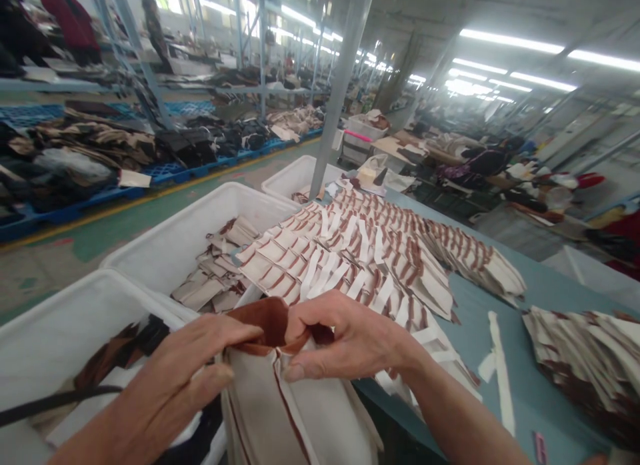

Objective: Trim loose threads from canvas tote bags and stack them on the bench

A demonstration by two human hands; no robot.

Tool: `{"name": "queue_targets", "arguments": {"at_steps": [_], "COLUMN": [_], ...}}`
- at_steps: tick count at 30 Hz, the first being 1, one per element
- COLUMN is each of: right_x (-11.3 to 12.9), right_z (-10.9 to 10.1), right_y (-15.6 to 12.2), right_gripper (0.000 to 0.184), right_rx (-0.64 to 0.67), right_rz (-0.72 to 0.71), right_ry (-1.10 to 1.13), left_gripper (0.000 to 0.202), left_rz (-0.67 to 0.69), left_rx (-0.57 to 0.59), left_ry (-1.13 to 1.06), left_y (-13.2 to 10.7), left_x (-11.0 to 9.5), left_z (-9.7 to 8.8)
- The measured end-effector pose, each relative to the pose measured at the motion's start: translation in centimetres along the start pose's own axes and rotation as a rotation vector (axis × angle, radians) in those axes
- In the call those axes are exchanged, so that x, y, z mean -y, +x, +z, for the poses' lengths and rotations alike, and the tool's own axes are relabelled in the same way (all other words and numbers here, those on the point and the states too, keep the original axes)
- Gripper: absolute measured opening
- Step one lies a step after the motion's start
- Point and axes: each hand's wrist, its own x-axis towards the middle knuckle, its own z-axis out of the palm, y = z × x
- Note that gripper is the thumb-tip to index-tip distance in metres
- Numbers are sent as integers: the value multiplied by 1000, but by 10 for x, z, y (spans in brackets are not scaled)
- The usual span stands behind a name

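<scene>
Cream cloth piece (300,418) with brown rim (265,322) sits bottom centre, hanging off the near counter (545,298) edge. At 9 o'clock of the rim, left hand (185,365); at 3 o'clock, right hand (345,338). Fingers (220,375) of both closed in pinches on the rim. Step in hand, by my reading: spreading the rim open. Next move calls for even tension on both pinches. At 12 o'clock, overlapped rows of pieces (360,252); at 10 o'clock, 3 white bins (165,238).
</scene>
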Motion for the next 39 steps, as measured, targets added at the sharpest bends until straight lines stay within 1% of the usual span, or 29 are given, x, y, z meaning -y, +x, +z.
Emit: {"name": "queue_targets", "arguments": {"at_steps": [3,5,7,9,11,13,15,18,20,23,25,29,34,36,39], "right_x": [1,-2,-5,-9,-13,-17,-18,-18,-16,-15,-14,-16,-19,-18,-12], "right_z": [2,3,5,6,7,7,8,13,17,23,26,25,25,26,29], "right_y": [6,7,6,5,3,1,-1,-4,-5,-7,-9,-10,-5,-3,-1], "right_gripper": [50,51,52,51,50,50,52,54,57,62,62,61,62,61,56], "right_rx": [40,57,60,53,39,28,26,4,-17,-29,-30,-3,90,98,86], "right_rz": [1,21,40,55,65,89,126,172,194,207,205,204,202,178,156], "right_ry": [-10,-37,-54,-66,-74,-68,-53,-50,-55,-36,-9,48,198,244,229], "left_gripper": [17,15,16,23,27,27,28,37,39,40,40,37,36,37,36], "left_rz": [5,33,98,156,174,141,57,-84,-125,-119,-105,-106,-141,-145,-138], "left_rx": [50,38,30,35,32,42,94,154,169,176,157,146,196,212,199], "left_ry": [-143,-160,-129,-101,-93,-123,-194,-324,-379,-402,-406,-452,-549,-570,-553], "left_y": [14,24,32,37,37,34,31,28,28,29,29,28,26,25,23], "left_x": [-16,-24,-28,-29,-28,-26,-26,-30,-33,-39,-42,-47,-46,-45,-45], "left_z": [1,1,0,0,1,4,7,11,13,12,11,7,6,5,4]}}
